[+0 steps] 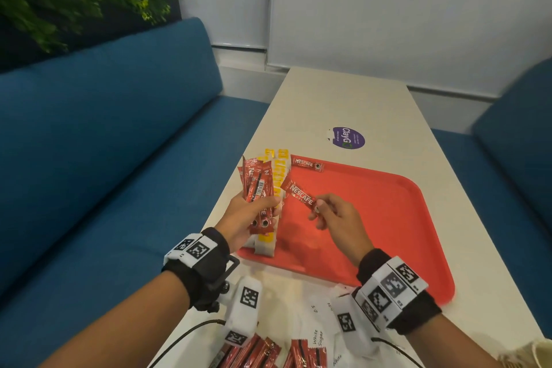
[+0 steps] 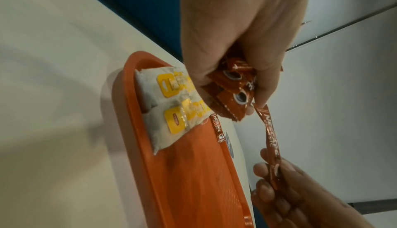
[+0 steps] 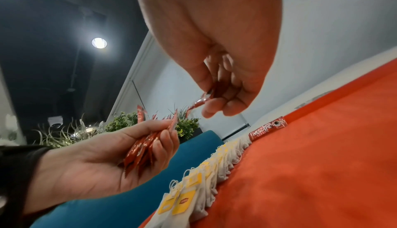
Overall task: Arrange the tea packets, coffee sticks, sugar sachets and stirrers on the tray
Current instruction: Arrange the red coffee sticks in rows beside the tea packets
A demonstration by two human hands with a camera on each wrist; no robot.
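Head: left hand gripped a coffee stick bundle; right hand pinched one coffee stick above the tray. Left wrist: tea packets lay on the tray's edge. Right wrist: another stick lay on the tray.

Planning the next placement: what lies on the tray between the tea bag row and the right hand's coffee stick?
Only bare tray, per the head view.

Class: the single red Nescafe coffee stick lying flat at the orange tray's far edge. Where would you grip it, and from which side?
Pinch the red Nescafe coffee stick at its right end, coming from above on the tray's open side. It lies flat and thin, and its left end sits close to the row of tea packets.
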